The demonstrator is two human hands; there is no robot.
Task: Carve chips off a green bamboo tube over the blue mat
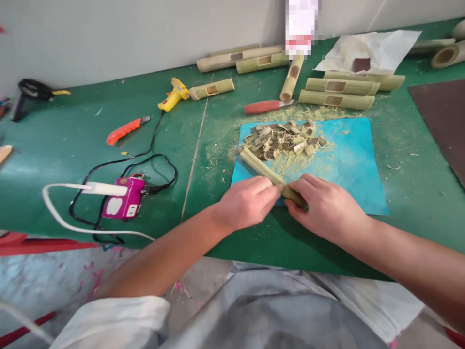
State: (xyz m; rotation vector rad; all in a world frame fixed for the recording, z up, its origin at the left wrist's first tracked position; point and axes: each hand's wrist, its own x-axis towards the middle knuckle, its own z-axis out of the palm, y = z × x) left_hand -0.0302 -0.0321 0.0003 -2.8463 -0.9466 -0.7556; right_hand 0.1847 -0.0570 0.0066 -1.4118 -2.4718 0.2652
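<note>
A pale green bamboo tube (264,168) slants across the blue sheet (348,179), its far end beside a heap of bamboo chips (283,138). My left hand (250,201) is closed on the tube near its middle, knuckles up; the fingertips are hidden. Around the nearer end of the tube my right hand (321,201) is wrapped, thumb and fingers on either side. The two hands almost touch. Any cut opening in this tube is out of sight.
Behind the sheet lie a red-handled knife (263,106) and several notched bamboo tubes (334,99). To the left are an orange utility knife (125,131), a yellow glue gun (175,94) with its cord, and a purple power adapter (125,196). A brown mat (443,116) lies at right.
</note>
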